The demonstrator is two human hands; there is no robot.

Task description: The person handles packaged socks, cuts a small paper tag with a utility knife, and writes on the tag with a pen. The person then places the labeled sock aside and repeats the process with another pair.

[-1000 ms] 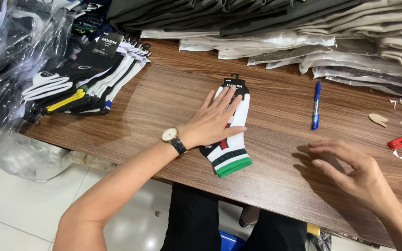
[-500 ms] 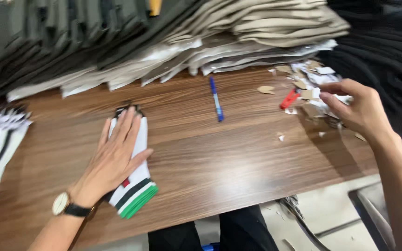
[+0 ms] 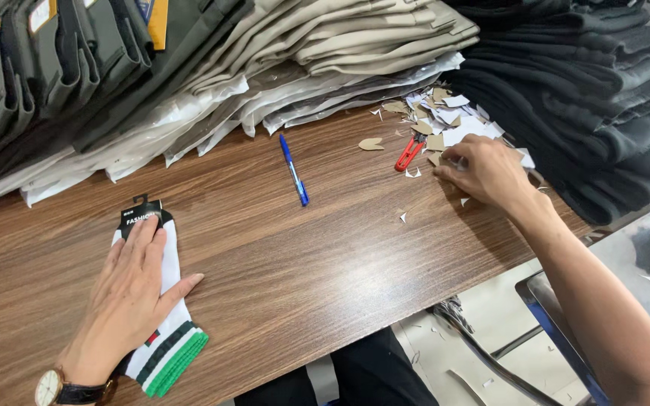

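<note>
Wooden table (image 3: 325, 263) under stacks of folded clothes (image 3: 325, 45). White sock pair (image 3: 161, 301) with black card label pinned flat by left hand (image 3: 126, 301), fingers spread; nothing yet attached. Right hand (image 3: 487, 169) fingering paper scraps (image 3: 445, 120) beside red snips (image 3: 408, 153), grasp unclear.

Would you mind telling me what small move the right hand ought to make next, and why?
Probably close its fingers on one piece of the paper scraps. The right hand rests at the pile's edge, fingertips on the pieces, while the left hand lies flat on the white socks, apparently holding them ready.
</note>
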